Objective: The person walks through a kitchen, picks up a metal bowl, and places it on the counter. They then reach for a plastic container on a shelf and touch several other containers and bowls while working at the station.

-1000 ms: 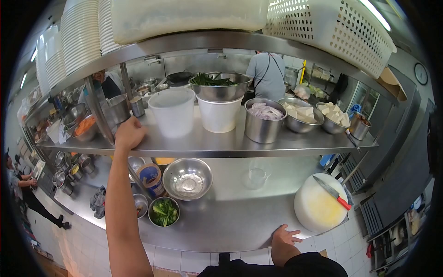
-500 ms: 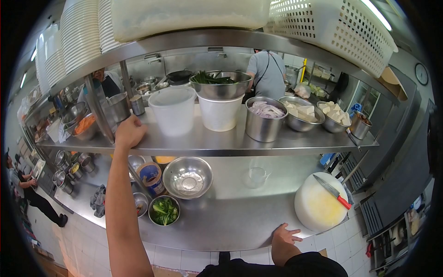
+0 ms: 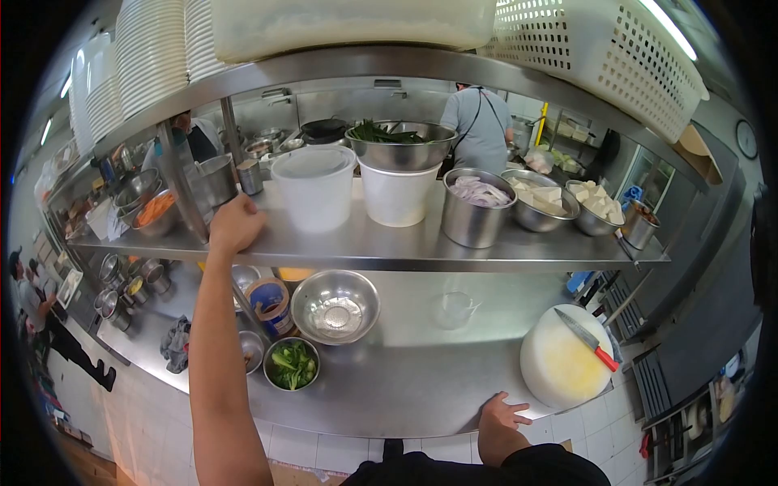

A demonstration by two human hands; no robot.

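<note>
My left hand is reached out onto the middle steel shelf, its fingers curled in. Whatever they hold, if anything, is hidden. Just beyond it stand a small metal cup and a steel pot; a lidded white tub is to its right. My right hand rests at the counter's front edge with its fingers spread and nothing in it. Nearest to that hand is a round white chopping block, on which lies a red-handled knife.
Along the shelf sit a bowl of greens on a white bucket, a pot of sliced onions and bowls of tofu. Below are a colander and a bowl of green vegetables. Other people stand beyond the shelf and at left.
The view has shifted slightly, so the shelf items appear a little farther right. My left hand stays curled on the shelf, and my right hand keeps its place at the counter edge.
</note>
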